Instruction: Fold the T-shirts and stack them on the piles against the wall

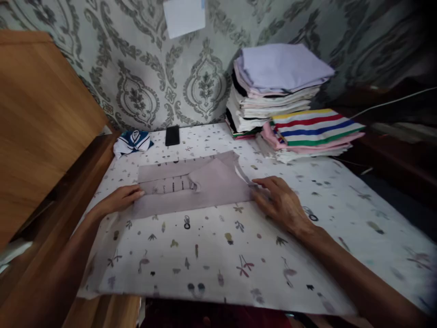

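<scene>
A mauve-grey garment (218, 182), folded into a long strip with dark print showing in its middle, lies flat on the patterned white sheet (211, 255). My left hand (124, 198) pinches the garment's left end between thumb and fingers. At the right end, beside the curved neckline edge, my right hand (282, 202) has its thumb and fingers closed on the fabric; its lower fingers are slightly blurred.
A tall stack of folded clothes (280, 68) stands at the back right, with a lower pile topped by a striped cloth (317, 127) beside it. A black phone (172, 135) and a crumpled blue-white cloth (133, 142) lie at the back left. Wooden furniture (44, 118) borders the left.
</scene>
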{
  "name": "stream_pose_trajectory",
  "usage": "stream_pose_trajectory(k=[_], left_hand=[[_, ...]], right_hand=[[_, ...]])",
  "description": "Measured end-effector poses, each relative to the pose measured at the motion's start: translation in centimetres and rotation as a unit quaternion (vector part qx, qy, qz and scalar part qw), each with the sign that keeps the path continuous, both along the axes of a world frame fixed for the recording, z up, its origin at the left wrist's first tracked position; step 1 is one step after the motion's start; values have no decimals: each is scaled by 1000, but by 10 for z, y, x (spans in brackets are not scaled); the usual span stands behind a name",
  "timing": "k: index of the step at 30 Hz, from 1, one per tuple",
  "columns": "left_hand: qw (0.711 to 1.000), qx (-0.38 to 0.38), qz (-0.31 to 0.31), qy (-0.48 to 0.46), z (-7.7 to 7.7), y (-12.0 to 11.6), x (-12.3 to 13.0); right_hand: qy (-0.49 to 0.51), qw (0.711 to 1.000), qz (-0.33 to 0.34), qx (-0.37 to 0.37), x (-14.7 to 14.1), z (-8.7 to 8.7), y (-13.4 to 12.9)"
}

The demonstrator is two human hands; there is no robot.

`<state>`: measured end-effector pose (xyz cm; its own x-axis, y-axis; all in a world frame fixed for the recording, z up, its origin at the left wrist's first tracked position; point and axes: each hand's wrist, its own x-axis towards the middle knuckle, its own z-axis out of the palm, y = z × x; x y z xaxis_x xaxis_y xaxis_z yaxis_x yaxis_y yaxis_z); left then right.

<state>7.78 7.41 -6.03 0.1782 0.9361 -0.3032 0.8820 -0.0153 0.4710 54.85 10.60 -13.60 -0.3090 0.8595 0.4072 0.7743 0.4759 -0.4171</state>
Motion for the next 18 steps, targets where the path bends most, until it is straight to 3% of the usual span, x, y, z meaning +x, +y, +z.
stream_pose_trajectory(k=[4, 9, 14, 18], left_hand=[[994, -24, 60, -94, 0, -13, -9], [972, 35, 185, -142, -27, -24, -1], [978, 97, 171, -69, -40, -30, -1], [967, 75, 200, -140, -33, -34, 7]], right_hand=[[-36, 996, 82, 23, -20, 8, 3], [-95, 985, 143, 2, -38, -5, 11], [-136, 978, 160, 13, -38, -21, 14], [-141, 976, 162, 19, -37, -22, 14]])
